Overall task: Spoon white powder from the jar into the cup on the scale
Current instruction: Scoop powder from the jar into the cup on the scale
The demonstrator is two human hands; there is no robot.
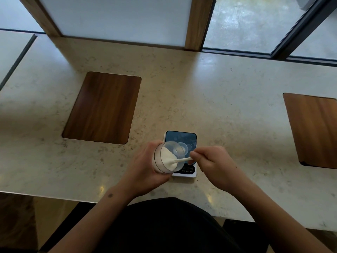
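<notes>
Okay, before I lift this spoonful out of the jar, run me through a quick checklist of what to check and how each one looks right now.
1. Jar held firmly by left hand: ok.
2. Jar tilted toward the spoon, powder staying inside: ok.
3. Spoon bowl in the powder, right hand pinching the handle: ok.
4. Cup standing on the scale: ok; it sits partly behind the jar.
5. Scale display zeroed: cannot tell, too small to read.
6. Counter near the scale free of spilled powder: ok, none visible.
</notes>
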